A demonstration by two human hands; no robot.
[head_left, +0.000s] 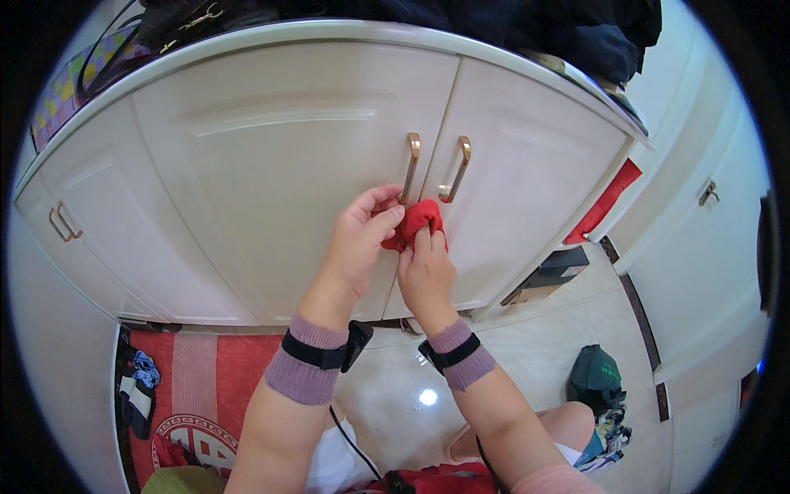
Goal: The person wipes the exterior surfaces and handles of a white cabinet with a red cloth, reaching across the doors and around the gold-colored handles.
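Item: small red cloth piece (418, 221), bunched, held in front of white cabinet doors (271, 181), just below two gold bar handles (411, 168).

Hold: left hand (362, 239) has a closed grip on the cloth's upper left edge, thumb and fingers pinching it. Right hand (425, 276) has a closed grip from below, its fingers pressed into the cloth's underside. Both wrists wear purple cuffs with black straps.

Orientation: the cloth is crumpled; its long axis runs roughly lower left to upper right. Which end is which cannot be told.

Containers: cabinet doors shut, contents not visible. The worktop (346, 33) above carries dark bags.

Surroundings: a red mat with white round emblem (202, 395) on the floor at left; a green cloth bundle (594, 375) on pale tiles at right; a flat red panel (605, 204) beside the cabinet's right edge.
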